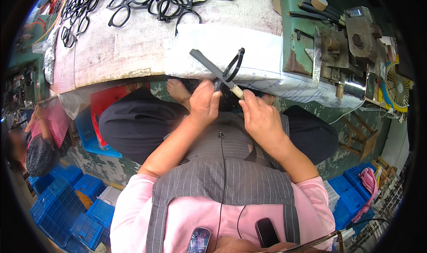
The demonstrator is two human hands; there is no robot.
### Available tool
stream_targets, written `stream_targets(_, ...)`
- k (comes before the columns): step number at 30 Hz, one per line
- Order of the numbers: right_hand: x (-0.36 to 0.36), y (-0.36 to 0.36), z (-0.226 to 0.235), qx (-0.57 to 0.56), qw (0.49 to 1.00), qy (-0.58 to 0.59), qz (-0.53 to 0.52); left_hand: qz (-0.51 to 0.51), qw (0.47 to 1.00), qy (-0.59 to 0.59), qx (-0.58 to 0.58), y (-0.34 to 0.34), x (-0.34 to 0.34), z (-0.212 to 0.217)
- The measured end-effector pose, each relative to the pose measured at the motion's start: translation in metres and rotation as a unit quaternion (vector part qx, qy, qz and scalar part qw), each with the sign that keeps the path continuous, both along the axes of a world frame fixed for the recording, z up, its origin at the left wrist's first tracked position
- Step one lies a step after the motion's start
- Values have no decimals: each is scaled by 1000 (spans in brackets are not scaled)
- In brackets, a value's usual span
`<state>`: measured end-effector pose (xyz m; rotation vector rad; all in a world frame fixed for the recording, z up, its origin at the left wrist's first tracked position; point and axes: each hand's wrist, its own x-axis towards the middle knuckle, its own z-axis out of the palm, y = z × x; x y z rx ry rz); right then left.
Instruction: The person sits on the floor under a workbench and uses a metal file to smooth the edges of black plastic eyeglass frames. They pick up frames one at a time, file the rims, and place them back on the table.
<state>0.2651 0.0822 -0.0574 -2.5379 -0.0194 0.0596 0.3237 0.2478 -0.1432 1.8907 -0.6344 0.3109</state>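
My left hand [205, 102] is closed on a black eyeglass frame [227, 69], near the front edge of the table. One rim of the frame stands up past my fingers; the rest is hidden by the hand. My right hand [263, 118] grips the pale handle of a file [207, 64]. The file's long grey blade points up and left, crossing the eyeglass frame, and its tip is over white sheeting [258, 48]. Whether the blade touches the frame I cannot tell.
Many black eyeglass frames [169, 4] lie piled at the far side of the worn table [120, 57]. A metal vise-like machine [356, 41] and a yellow fan [397, 86] stand right. Blue crates [89, 186] are at lower left, where another person [44, 137] sits. A wooden stool [362, 139] is right.
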Motion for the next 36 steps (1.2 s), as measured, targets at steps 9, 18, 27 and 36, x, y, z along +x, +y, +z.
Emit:
stream_targets(9,-38,-6,14,50,998,-23,8,-20,995,91,-46,4,-1,2)
stream_targets(18,7,4,-2,-25,999,-39,5,-19,1000,21,-7,3,1,-2)
stream_targets(27,-12,6,2,-8,1000,-13,-13,-21,1000,20,-9,2,1,-3)
stream_targets(36,-30,0,2,103,984,-128,66,20,984,-75,158,9,-11,27)
